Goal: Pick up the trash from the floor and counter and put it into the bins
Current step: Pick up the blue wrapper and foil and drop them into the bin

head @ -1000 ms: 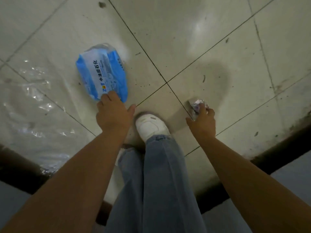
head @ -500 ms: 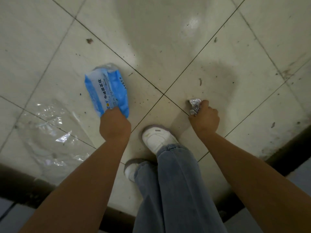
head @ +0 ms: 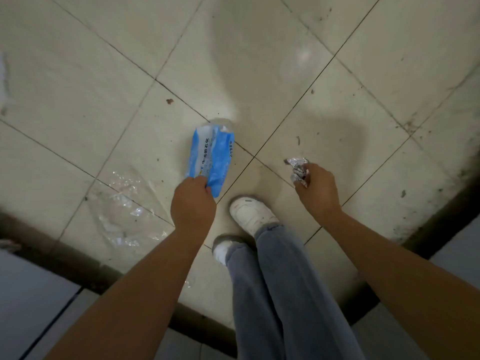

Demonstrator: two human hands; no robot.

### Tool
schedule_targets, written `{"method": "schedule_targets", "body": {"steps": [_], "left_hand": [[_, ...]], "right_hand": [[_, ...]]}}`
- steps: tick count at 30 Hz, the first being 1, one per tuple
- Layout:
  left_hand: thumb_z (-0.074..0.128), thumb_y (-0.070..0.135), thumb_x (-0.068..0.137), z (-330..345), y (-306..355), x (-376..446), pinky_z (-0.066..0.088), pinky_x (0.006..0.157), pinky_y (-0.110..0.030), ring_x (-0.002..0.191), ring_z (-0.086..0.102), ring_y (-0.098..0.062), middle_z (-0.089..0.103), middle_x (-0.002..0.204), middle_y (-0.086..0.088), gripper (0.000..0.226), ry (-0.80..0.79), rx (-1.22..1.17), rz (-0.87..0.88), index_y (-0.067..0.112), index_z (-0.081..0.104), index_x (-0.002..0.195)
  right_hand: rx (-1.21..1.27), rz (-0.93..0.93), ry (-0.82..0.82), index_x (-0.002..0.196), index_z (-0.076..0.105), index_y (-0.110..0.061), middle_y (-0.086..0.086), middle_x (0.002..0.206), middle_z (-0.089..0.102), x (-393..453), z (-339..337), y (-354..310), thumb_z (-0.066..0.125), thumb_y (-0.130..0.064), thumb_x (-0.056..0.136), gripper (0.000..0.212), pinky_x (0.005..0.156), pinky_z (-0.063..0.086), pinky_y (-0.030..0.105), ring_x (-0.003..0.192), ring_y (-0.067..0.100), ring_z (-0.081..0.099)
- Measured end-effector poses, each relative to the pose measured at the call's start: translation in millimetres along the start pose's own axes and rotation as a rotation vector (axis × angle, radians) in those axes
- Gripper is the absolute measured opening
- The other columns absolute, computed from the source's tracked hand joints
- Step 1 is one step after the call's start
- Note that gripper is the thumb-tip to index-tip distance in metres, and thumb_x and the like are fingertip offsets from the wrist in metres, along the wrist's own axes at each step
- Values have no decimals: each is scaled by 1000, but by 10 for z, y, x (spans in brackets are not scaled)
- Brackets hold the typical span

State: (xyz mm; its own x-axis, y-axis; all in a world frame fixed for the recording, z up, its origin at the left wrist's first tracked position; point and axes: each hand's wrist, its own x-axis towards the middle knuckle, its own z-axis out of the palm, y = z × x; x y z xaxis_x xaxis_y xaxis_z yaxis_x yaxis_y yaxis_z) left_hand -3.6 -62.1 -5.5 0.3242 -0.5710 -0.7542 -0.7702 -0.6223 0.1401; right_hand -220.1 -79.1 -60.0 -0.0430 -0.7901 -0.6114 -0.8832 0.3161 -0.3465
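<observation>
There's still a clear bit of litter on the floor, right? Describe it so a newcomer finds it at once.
Start at the dark strip along the lower-left edge of the tiled floor. Just above it, left of the left hand, lies a crumpled clear plastic sheet. Unlike the blue packet and foil ball in the hands, it is transparent, showing only as glints.

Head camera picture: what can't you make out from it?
- Bins: none in view, beyond the picture's edges.
- Blue packet: print too small to read; its lower end hidden by the left hand.
- Foil ball: partly covered by the right hand.
- Clear plastic on the floor: outline lost in glare.
- Rear shoe: mostly hidden by the trouser leg.
</observation>
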Motion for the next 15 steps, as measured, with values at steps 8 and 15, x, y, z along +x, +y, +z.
{"method": "schedule_targets", "body": {"steps": [8, 15], "left_hand": [[45, 11, 95, -1577, 773, -1081, 48, 76, -40, 96, 60, -35, 64, 102, -22, 25, 147, -131, 18, -5, 63, 99], [40, 11, 96, -3274, 1449, -1446, 46, 82, -40, 111, 52, -32, 61, 116, -18, 28, 301, -9, 86, -2, 62, 109]], "right_hand": [[-27, -257, 208, 97, 66, 7, 27, 78, 65, -640, -2040, -1224, 71, -3, 77, 23, 71, 46, 35, 80, 41, 59], [-143, -494, 323, 81, 67, 6, 26, 69, 62, -575, -3539, -2537, 79, 3, 57, 27, 55, 55, 34, 64, 42, 61]]}}
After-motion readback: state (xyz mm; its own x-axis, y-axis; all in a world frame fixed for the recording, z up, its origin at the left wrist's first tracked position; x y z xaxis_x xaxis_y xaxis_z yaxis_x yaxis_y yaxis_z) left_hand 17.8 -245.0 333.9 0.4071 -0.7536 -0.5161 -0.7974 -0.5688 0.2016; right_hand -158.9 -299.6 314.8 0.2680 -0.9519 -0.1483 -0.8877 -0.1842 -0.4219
